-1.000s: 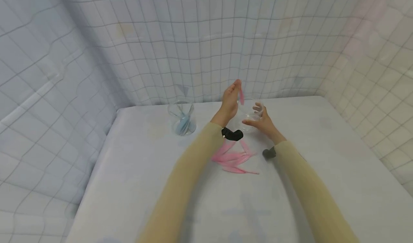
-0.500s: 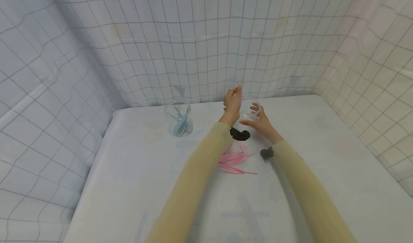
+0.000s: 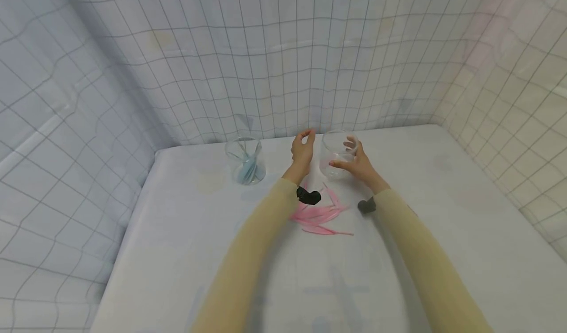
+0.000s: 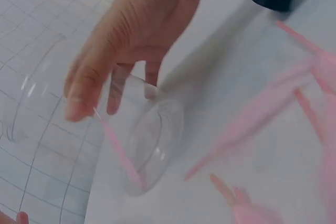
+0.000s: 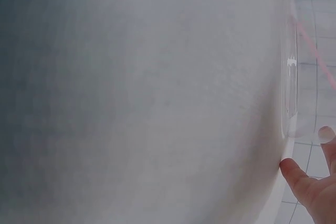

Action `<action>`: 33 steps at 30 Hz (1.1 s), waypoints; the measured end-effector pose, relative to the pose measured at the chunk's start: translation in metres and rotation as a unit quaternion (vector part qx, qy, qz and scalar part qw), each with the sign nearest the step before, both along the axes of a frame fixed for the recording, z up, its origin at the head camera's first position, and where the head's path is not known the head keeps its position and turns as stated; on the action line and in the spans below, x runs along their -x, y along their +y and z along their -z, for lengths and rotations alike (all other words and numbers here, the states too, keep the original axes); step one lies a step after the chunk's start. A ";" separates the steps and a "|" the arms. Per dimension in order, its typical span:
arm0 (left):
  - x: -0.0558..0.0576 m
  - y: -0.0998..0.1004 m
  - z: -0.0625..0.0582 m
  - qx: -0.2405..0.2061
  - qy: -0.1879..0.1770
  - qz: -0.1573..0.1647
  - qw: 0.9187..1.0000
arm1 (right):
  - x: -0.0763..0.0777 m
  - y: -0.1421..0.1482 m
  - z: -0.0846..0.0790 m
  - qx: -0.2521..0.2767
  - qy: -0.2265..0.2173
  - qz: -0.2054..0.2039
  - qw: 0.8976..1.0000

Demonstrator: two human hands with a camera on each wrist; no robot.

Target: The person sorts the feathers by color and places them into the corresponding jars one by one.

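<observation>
My right hand holds a clear jar at the back of the table, thumb on the near side and fingers round the far side. Inside it, a slim pink feather leans against the wall, seen in the left wrist view. In the right wrist view my thumb shows beside the jar wall. My left hand is raised just left of the jar, its thumb and forefinger curved toward each other with nothing visible between them. Several pink feathers lie loose on the table in front of the jar.
Another clear jar stands to the left with several blue feathers in it. A white cloth covers the table. Checked curtains hang behind it and at both sides.
My left hand held a pink feather over the jar's rim, lowered, let it go, and has moved left. The feather is now in the jar. My right hand keeps its hold.
</observation>
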State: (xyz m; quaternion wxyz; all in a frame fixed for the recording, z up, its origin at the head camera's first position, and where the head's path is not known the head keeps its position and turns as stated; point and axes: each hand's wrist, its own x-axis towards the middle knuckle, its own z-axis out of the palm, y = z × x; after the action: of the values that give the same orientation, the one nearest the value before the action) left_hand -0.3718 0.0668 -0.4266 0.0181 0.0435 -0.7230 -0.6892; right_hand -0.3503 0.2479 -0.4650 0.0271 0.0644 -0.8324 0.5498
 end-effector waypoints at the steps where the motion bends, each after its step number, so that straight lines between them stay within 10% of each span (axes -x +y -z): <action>1: -0.001 -0.005 0.003 0.018 0.001 -0.001 1.000 | -0.003 -0.001 -0.005 0.002 -0.004 -0.002 1.000; 10: -0.015 -0.036 0.034 0.219 0.045 0.000 0.975 | -0.016 -0.008 -0.028 0.001 -0.014 -0.016 1.000; 19: -0.032 -0.046 0.047 0.436 0.064 0.109 0.891 | 0.003 0.001 0.000 -0.005 -0.015 -0.001 1.000; 33: -0.050 -0.037 0.053 0.501 0.064 0.191 0.842 | -0.012 -0.006 -0.020 0.020 -0.021 -0.012 0.999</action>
State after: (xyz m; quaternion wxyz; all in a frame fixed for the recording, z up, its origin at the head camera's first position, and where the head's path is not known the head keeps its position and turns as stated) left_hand -0.3215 0.0293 -0.4796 -0.0487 -0.1544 -0.9610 -0.2241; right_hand -0.3388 0.2423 -0.4455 0.0043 0.0617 -0.8206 0.5682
